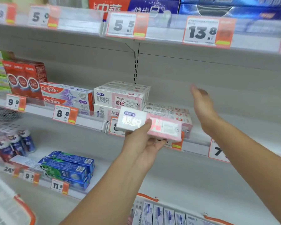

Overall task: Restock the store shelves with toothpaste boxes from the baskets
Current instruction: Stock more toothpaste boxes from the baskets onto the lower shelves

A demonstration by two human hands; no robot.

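The person stands close to the shelves with both arms stretched forward. The left hand (142,144) holds a pink and white toothpaste box (148,123) from below, the thumb lying on its front face and the fingers curled under its lower edge; the box is blurred, lies lengthwise, and floats just in front of the middle shelf (91,121), not yet on it. The right hand (201,104) holds nothing: its fingers are straight and together, the palm turned to the left, raised above the bare right part of the same shelf. On this shelf, behind the held box, a stack of the same pink boxes (120,96) stands two layers high, and just to its right a lower pile of pink boxes (169,111) lies flat. Left of them are two Colgate boxes (65,95), one on top of the other, and next to these some red boxes (24,77) stand upright. At the bottom of the view a basket (148,197) with an orange rim holds white and blue boxes (161,215) standing in a row. A second orange-rimmed basket (25,208) shows at the lower left corner; I cannot tell its contents. On the lower shelf (120,168) blue boxes (68,168) lie stacked near the front edge, and much free room stays to their right.
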